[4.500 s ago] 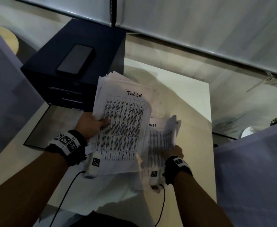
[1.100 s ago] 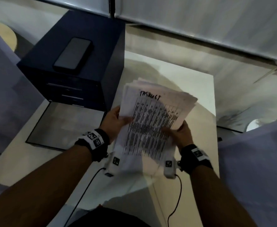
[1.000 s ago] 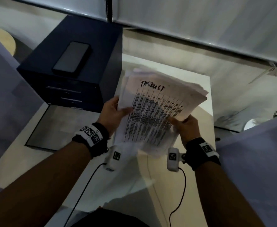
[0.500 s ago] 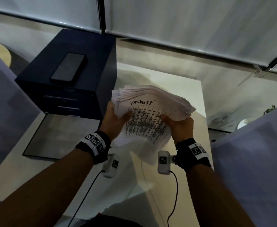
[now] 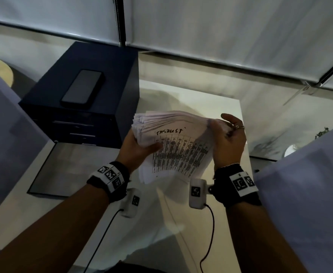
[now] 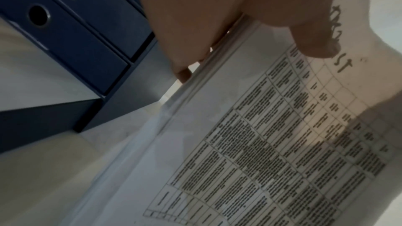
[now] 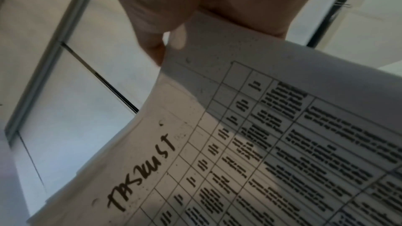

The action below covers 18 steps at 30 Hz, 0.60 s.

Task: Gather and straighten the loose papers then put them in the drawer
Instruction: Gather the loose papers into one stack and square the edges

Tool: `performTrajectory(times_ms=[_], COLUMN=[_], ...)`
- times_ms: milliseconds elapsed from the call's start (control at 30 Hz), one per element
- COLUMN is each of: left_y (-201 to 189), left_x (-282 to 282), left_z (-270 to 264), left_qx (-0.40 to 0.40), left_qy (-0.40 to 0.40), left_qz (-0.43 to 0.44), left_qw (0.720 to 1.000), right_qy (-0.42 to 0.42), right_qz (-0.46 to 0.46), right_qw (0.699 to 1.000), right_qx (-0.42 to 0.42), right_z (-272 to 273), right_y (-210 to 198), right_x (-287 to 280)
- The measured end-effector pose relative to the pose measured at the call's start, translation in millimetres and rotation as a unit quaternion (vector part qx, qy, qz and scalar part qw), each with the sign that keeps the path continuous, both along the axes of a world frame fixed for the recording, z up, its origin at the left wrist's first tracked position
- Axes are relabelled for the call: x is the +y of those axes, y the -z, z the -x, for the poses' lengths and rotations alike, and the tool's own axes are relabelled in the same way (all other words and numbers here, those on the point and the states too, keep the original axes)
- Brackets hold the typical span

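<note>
Head view: the fanned stack of thin printed papers (image 5: 173,146) is held above the glossy white table (image 5: 191,95), beside the dark blue box-shaped drawer unit (image 5: 94,107). The left hand (image 5: 138,148) grips the left edge; the right hand (image 5: 228,140) cups the right edge.

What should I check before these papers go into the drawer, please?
1. Stack of papers squared: not ok, far edges fan out.
2. Left hand grip: ok, thumb pressed on top.
3. Right hand grip: ok, holds the right edge.
4. Drawers of the dark blue drawer unit open: not ok, those visible are shut.
5. Free hand to pull one open: not ok, both hold the stack.
6. Sheets left on the white table: cannot tell.
</note>
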<state>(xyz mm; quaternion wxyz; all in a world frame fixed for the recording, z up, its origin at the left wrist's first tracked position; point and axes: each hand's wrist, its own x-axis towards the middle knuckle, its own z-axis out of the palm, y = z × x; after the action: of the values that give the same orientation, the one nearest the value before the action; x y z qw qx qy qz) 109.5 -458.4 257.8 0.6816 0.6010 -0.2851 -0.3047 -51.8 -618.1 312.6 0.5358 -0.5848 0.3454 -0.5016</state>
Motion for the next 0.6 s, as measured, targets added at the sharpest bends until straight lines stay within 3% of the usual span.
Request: performTrajectory(times_ms=[67, 167, 300, 500, 600], left_y=[-1.8, -5.6, -25.5, -43.6, -44.2], left_x=[-2.5, -3.2, -4.0, -25.2, -24.9], left_z=[-0.1, 0.4, 6.1, 7.6, 3.2], left_qx=[-0.003, -0.005, -0.029, -0.063, -0.052], left_qy=[-0.006, -0.026, -0.119, -0.246, -0.225], left_qz=[0.010, 0.030, 0.095, 0.100, 0.094], left_qw=[1.000, 0.999, 0.988, 0.962, 0.968], right_qy=[0.020, -0.026, -0.085, -0.067, -0.059], right_qz=[-0.017, -0.025, 0.003, 0.034, 0.031], right_qw=[1.000, 0.999, 0.996, 0.996, 0.995], right_qx=[-0.011, -0.033, 0.001, 0.049, 0.073], right_z=[-0.3, 1.2, 7.3, 3.0, 3.1], right_y=[2.1, 0.2, 0.4, 1.4, 5.0], right_x=[-1.4, -0.5, 5.1, 10.3, 5.3])
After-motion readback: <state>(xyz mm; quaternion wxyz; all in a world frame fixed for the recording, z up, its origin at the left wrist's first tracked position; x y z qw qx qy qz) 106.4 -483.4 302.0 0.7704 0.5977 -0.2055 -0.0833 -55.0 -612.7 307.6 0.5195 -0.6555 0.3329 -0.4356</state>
